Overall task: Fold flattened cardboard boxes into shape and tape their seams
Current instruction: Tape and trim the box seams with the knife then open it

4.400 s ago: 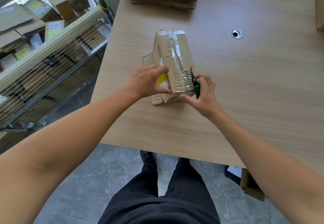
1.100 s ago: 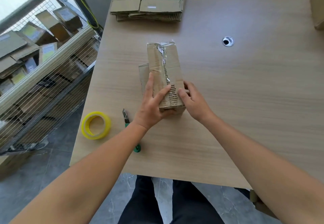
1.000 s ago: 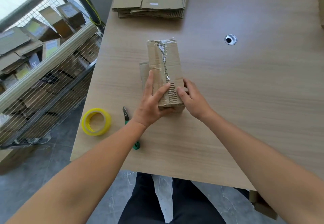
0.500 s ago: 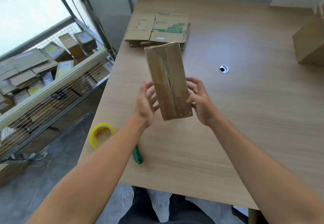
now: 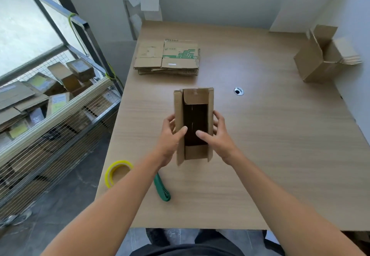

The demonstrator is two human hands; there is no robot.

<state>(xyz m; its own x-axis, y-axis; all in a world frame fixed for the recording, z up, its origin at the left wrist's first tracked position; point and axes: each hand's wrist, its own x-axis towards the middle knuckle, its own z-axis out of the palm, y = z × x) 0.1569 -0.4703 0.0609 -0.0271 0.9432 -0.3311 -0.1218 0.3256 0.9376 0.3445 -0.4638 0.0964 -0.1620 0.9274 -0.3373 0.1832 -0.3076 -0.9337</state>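
Observation:
A narrow brown cardboard box [image 5: 192, 153] is held above the wooden table [image 5: 270, 145], its open side facing me, flaps standing up around a dark inside. My left hand [image 5: 171, 135] grips its left wall, thumb over the edge. My right hand [image 5: 217, 133] grips the right wall the same way. A yellow tape roll [image 5: 116, 172] lies on the table near its left edge. A green-handled utility knife [image 5: 162, 188] lies beside it, partly hidden under my left forearm.
A stack of flattened cardboard boxes [image 5: 168, 57] lies at the table's far left. An assembled open box [image 5: 318, 57] stands at the far right corner. A round cable hole [image 5: 238, 91] is mid-table. A wire cart [image 5: 50, 103] full of boxes stands left of the table.
The box was lifted off the table and turned over, so its taped side faces away and its open side faces me. The camera has tilted up, showing more of the room.

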